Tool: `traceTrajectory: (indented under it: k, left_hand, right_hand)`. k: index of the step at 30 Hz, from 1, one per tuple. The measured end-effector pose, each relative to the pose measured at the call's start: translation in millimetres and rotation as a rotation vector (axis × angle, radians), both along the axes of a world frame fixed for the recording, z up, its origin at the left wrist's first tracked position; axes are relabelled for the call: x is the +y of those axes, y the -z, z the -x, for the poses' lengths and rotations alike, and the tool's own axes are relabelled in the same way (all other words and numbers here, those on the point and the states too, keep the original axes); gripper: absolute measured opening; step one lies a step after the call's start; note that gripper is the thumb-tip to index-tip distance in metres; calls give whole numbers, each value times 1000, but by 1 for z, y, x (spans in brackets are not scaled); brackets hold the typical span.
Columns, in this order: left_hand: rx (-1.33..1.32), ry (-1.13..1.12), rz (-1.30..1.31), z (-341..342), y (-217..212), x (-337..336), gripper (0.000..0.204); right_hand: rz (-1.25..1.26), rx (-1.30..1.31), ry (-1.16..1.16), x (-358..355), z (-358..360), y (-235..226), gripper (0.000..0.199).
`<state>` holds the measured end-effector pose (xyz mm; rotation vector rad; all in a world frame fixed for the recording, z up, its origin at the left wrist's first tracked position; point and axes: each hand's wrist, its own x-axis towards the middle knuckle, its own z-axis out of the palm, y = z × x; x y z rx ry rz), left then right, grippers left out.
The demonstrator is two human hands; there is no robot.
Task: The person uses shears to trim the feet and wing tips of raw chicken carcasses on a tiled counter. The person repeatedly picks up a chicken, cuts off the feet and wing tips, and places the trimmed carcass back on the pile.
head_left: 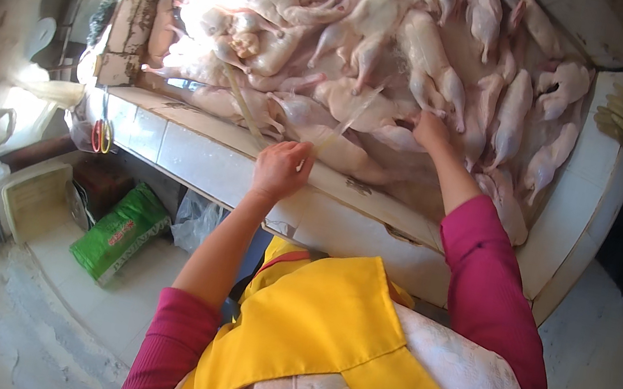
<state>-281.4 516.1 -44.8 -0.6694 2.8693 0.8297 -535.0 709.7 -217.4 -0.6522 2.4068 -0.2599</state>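
1. Apparently, the left hand [283, 166] curls its fingers around a pale yellowish, translucent tube [245, 108] above the white-tiled trough's near rim [186, 147] — probably because this spot keeps the tube over the pile.
2. Farther right, the right hand [433, 131] touches down beside a pale, plucked poultry carcass [428, 53]; its fingertips are hidden, so I cannot tell whether they grip.
3. That carcass lies inside the trough among other carcasses [512, 117], seemingly penned by the raised rim — legs nearward, skin smooth and wet-looking.
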Motion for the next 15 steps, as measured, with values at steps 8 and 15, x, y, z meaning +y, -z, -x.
traceTrajectory:
  k: [8, 15]
  left_hand:
    - [-356, -101, -80, 20, 5, -11, 30]
    - [-120, -147, -263, 56, 34, -3, 23]
  right_hand:
    - [676, -684, 520, -23, -50, -71, 29]
    - [910, -923, 924, -105, -130, -110, 28]
